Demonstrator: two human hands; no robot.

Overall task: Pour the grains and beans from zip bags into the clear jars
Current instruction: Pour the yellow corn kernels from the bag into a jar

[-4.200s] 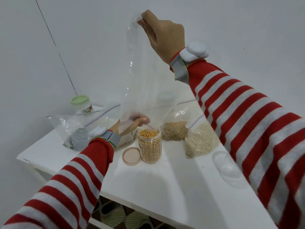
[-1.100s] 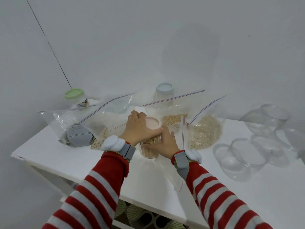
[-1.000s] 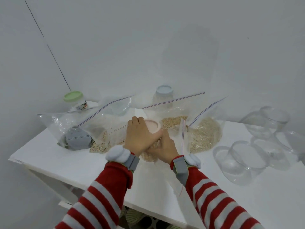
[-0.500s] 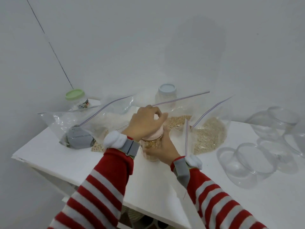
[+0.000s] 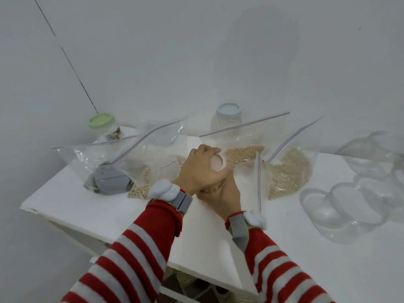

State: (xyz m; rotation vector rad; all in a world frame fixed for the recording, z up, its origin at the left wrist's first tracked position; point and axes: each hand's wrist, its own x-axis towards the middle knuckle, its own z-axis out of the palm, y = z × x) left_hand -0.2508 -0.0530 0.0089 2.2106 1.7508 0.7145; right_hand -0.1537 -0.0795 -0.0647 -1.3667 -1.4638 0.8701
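Note:
A clear jar of yellow grain stands mid-table, mostly hidden by my hands. My left hand (image 5: 200, 169) grips its pink lid (image 5: 218, 163) from above. My right hand (image 5: 223, 194) wraps around the jar's body from the near side. An emptied zip bag (image 5: 251, 180) lies flat just to the right of the jar. Behind stand zip bags of grain: one with tan beans (image 5: 242, 153), one with pale fine grain (image 5: 286, 171), one with whitish beans (image 5: 144, 171).
A green-lidded jar (image 5: 102, 125) and a blue-lidded jar (image 5: 228, 115) stand at the back by the wall. A bag holding a grey packet (image 5: 109, 180) lies at left. Several empty clear jars (image 5: 349, 206) lie on the white table (image 5: 87, 206) at right.
Earlier my right hand held the emptied bag high over the open jar. Since then the bag was laid down, the pink lid went onto the jar, and my left hand has turned on it.

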